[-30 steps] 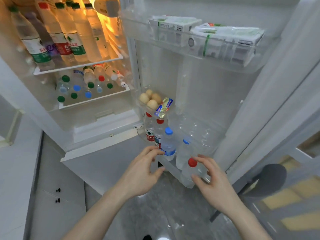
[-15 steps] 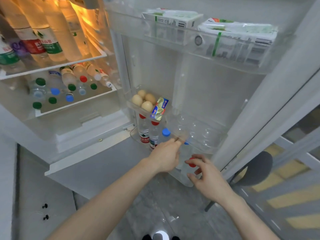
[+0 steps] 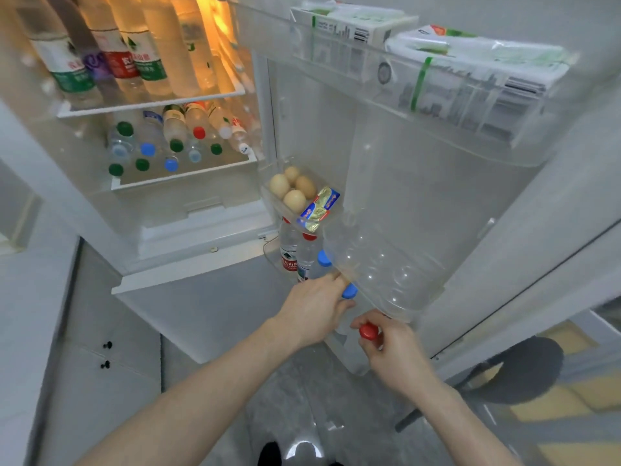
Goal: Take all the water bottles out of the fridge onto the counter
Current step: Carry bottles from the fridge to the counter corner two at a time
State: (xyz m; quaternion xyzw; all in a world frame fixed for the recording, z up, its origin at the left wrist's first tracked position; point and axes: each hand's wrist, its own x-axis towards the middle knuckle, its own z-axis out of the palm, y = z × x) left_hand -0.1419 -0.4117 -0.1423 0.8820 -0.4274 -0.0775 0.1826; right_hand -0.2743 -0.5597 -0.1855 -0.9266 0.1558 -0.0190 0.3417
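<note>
We see both hands working at the lowest door bin (image 3: pixel 339 344) of the open fridge, under the clear middle door bin (image 3: pixel 396 264). The left hand (image 3: pixel 317 312) is curled round the neck area of a blue-capped bottle (image 3: pixel 349 292), fingers wrapped on it, thumb side toward the cap. The right hand (image 3: pixel 391 348) pinches a red-capped bottle (image 3: pixel 368 331) at the cap, thumb and fingers closed around it; the bottle body is mostly hidden by the hand. Further back in the same bin stand 3 more bottles: 1 w/ a blue cap (image 3: pixel 323 257) and 2 w/ red caps, 1 carrying a red label (image 3: pixel 289 255), the other (image 3: pixel 307 255) just beside it. Above them a small door tray (image 3: pixel 268 196) holds 4 eggs (image 3: pixel 294 200) and a foil butter pack (image 3: pixel 319 208). The top door bin (image 3: pixel 437 122) carries cartons (image 3: pixel 349 25) and a wrapped pack (image 3: pixel 477 52). In the fridge body, the upper shelf (image 3: pixel 151 104) holds approx. 6 large upright bottles (image 3: pixel 127 58), labels red and green; the shelf below (image 3: pixel 181 176) holds many small bottles (image 3: pixel 174 129) w/ green, blue and red caps. White cabinet doors (image 3: pixel 107 354) sit lower left.
</note>
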